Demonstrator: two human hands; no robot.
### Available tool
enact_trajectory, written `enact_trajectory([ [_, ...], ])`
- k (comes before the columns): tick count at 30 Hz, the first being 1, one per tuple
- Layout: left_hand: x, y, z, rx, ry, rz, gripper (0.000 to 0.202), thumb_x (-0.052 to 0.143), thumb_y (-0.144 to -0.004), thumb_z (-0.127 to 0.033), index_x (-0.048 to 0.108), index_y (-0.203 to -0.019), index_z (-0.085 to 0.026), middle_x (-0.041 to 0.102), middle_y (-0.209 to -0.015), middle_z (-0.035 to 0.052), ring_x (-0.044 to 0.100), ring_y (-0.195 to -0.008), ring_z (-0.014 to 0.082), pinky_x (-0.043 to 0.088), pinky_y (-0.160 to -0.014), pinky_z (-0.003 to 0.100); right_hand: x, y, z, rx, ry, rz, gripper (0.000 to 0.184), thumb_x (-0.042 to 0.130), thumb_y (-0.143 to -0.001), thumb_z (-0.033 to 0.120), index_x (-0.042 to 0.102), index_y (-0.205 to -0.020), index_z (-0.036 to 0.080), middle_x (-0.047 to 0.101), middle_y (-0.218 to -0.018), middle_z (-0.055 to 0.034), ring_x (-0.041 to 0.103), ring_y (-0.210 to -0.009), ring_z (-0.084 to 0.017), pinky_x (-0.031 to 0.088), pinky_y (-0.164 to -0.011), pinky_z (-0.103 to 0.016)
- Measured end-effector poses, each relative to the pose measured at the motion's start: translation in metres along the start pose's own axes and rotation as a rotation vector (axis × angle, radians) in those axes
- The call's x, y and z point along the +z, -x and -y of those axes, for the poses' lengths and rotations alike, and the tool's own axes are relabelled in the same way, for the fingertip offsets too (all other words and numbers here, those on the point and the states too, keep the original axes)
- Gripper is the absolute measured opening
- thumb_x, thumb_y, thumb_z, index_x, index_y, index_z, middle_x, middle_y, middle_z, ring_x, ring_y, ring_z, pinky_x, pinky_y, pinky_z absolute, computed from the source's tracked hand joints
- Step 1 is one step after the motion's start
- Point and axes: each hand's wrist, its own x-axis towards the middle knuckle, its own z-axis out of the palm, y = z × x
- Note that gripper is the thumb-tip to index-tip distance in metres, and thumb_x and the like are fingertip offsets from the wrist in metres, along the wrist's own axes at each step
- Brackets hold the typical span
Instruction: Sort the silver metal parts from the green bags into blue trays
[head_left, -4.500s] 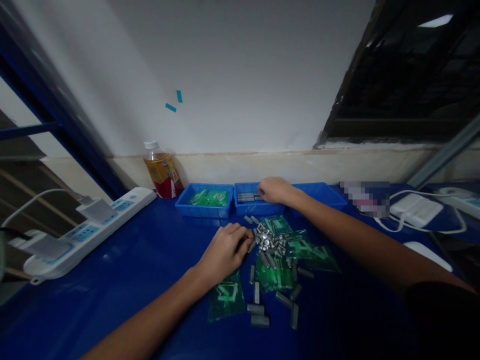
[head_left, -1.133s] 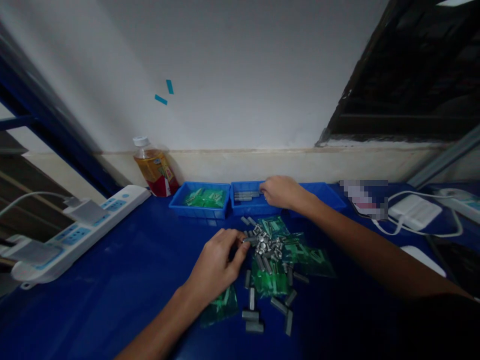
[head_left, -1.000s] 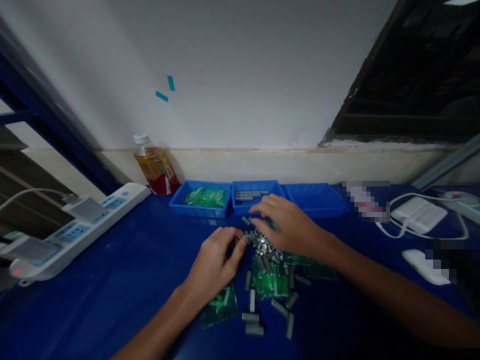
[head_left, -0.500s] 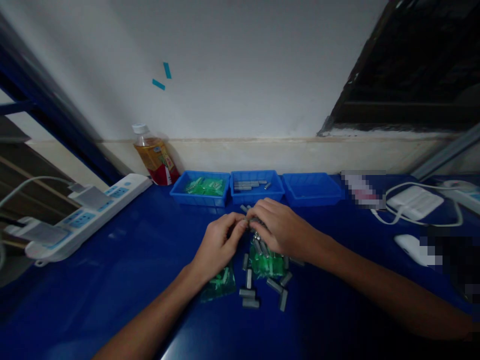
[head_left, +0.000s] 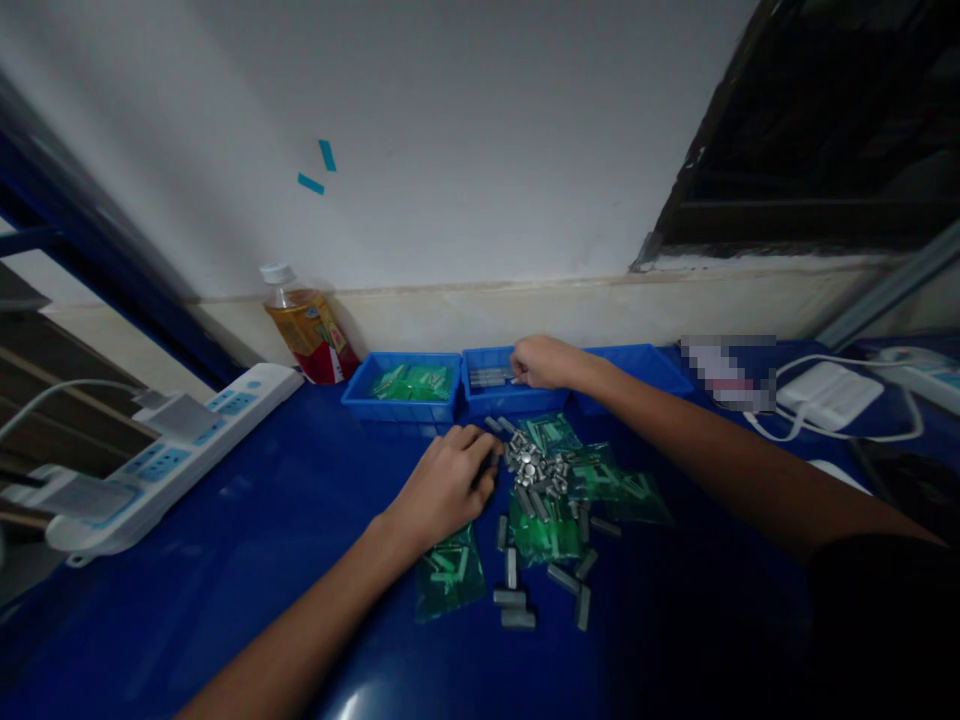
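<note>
My right hand [head_left: 544,362] reaches over the middle blue bin [head_left: 491,403], its fingers pinched together beside the short silver bars [head_left: 487,377] lined up inside. Whatever lies between those fingertips is hidden. My left hand [head_left: 448,478] rests low over the table, fingers curled in, at the left edge of a pile of small metal pieces [head_left: 531,468]; what it holds, if anything, I cannot make out. Green clear bags [head_left: 551,530] with parts inside lie under and around the pile. Another green bag [head_left: 452,580] sits just below my left hand. Several loose grey metal bars [head_left: 510,598] are scattered nearer to me.
A left blue bin [head_left: 397,410] contains green bags. My right forearm crosses in front of a right blue bin [head_left: 637,360]. On the left lie a white power strip [head_left: 172,455] and a drink bottle [head_left: 307,325]. A white charger [head_left: 829,397] with its cable lies right.
My hands, together over the pile before, have parted. The right one moved up and away to the middle bin; the left stayed beside the pile, which now shows more fully.
</note>
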Motion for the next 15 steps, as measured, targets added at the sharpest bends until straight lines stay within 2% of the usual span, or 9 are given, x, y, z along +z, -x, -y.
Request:
enact_trajectory([
  [4,0.004,0.005,0.004,-0.038,0.022,-0.039,0.012,0.048,-0.087,-0.024,0.054,-0.098,-0.02,0.059,-0.098,0.0053,0.053,-0.091,0.0225,0.042,-0.079,0.035,0.001,-0.007,0.0,-0.05,0.035,-0.001,0.011,0.06,-0.075,0.015,0.07,-0.081,0.016,0.07,-0.086,-0.0097,0.062,-0.08,-0.021,0.035,-0.062,-0.026],
  [8,0.008,0.006,0.011,-0.072,0.148,-0.127,0.012,0.042,-0.088,-0.014,0.051,-0.095,-0.019,0.058,-0.091,0.0051,0.054,-0.086,0.0195,0.042,-0.076,0.031,-0.006,-0.004,0.0,-0.047,0.041,-0.045,0.014,0.062,-0.08,0.026,0.068,-0.086,0.015,0.068,-0.089,-0.0105,0.06,-0.083,-0.022,0.036,-0.066,-0.027],
  [10,0.008,0.005,0.012,-0.103,0.256,-0.196,0.009,0.042,-0.09,-0.016,0.049,-0.094,-0.019,0.058,-0.088,0.0038,0.055,-0.083,0.0178,0.042,-0.074,0.029,-0.009,0.009,0.005,-0.024,-0.019,-0.153,0.018,0.056,-0.086,0.03,0.066,-0.087,0.015,0.066,-0.086,-0.0091,0.059,-0.08,-0.02,0.037,-0.068,-0.027],
  [12,0.006,0.004,0.01,-0.136,0.381,-0.244,0.007,0.041,-0.091,-0.019,0.048,-0.095,-0.019,0.058,-0.087,0.0025,0.056,-0.079,0.0157,0.042,-0.072,0.027,-0.008,0.033,0.017,-0.027,-0.159,-0.336,0.019,0.05,-0.09,0.028,0.063,-0.087,0.014,0.064,-0.081,-0.0067,0.057,-0.076,-0.017,0.038,-0.069,-0.026],
  [14,0.004,0.003,0.005,-0.149,0.5,-0.259,0.007,0.041,-0.093,-0.022,0.047,-0.094,-0.019,0.058,-0.085,0.0014,0.056,-0.076,0.0139,0.042,-0.07,0.025,-0.001,0.061,0.035,-0.104,-0.295,-0.47,0.014,0.052,-0.088,0.025,0.06,-0.091,0.014,0.061,-0.082,-0.0055,0.055,-0.079,-0.016,0.04,-0.071,-0.026],
  [15,0.003,0.002,0.002,-0.148,0.551,-0.261,0.007,0.041,-0.093,-0.024,0.047,-0.094,-0.019,0.057,-0.085,0.0009,0.056,-0.076,0.0134,0.042,-0.069,0.024,0.005,0.074,0.044,-0.164,-0.313,-0.485,0.016,0.055,-0.086,0.025,0.059,-0.097,0.014,0.061,-0.087,-0.006,0.054,-0.083,-0.018,0.041,-0.073,-0.027],
])
